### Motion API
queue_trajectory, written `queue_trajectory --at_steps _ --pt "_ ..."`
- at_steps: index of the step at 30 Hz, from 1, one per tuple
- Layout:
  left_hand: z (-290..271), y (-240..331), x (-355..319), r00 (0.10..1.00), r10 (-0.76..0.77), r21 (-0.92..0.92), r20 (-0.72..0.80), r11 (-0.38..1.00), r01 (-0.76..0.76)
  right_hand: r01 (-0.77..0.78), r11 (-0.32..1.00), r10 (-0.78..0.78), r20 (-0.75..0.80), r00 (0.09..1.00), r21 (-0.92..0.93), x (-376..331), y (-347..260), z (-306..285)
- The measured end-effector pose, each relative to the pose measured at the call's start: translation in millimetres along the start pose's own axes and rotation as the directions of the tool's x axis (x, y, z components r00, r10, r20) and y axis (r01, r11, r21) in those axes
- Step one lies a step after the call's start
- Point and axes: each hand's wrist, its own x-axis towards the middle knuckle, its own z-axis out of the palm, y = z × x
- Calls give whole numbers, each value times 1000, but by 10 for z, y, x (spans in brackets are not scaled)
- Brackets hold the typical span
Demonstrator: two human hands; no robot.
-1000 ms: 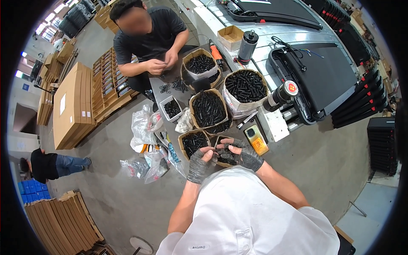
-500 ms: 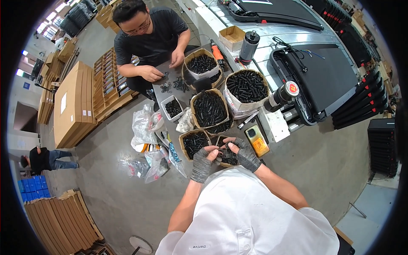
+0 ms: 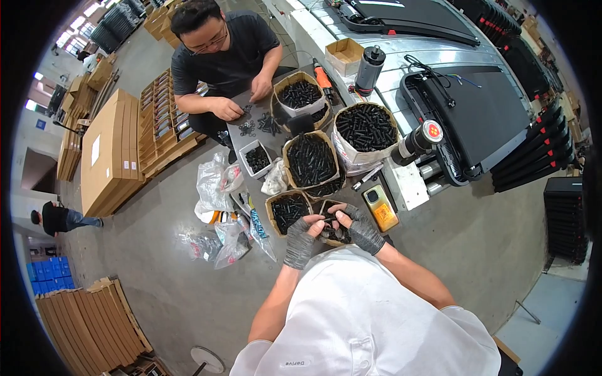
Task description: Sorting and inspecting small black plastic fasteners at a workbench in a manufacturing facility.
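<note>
Both of my hands wear grey fingerless gloves and meet above a small carton (image 3: 337,237) of black parts. Thumb and fingers of my left hand (image 3: 303,241) are closed in a pinch. My right hand (image 3: 360,228) is closed too, its fingertips facing the left ones. Between them is a small thin dark part (image 3: 328,219), too small to name; the fingers hide some of it. Just left of the carton stands another box (image 3: 273,224) filled with black bolt-like pieces. A bigger carton (image 3: 287,172) of black rod-shaped parts is beyond my hands.
A phone (image 3: 382,213) and a metal-framed bench (image 3: 411,195) are to my right. Across the small table, a co-worker (image 3: 219,69) handles small rings. More cartons, a white tray (image 3: 244,164) and an orange power tool (image 3: 322,80) stand around. Plastic bags (image 3: 213,188) lie at left.
My hands stay together over the carton with only slight finger shifts. The co-worker's hand has moved a little over the rings. A distant walking person has moved left.
</note>
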Motion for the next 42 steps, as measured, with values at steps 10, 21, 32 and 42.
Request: queue_trajectory --at_steps 10,21,32,42 --pt "-11 -70 32 1000 -16 -67 21 998 18 -17 998 19 24 1000 -55 1 80 -113" --pt "46 43 39 999 25 63 24 998 -27 52 980 -42 57 997 -192 7 113 -155" --pt "91 58 16 972 221 432 83 871 -235 145 915 -145 28 989 -377 31 221 -100" --pt "22 -55 73 990 142 331 14 934 -138 162 903 -136 95 986 -398 7 278 -210"
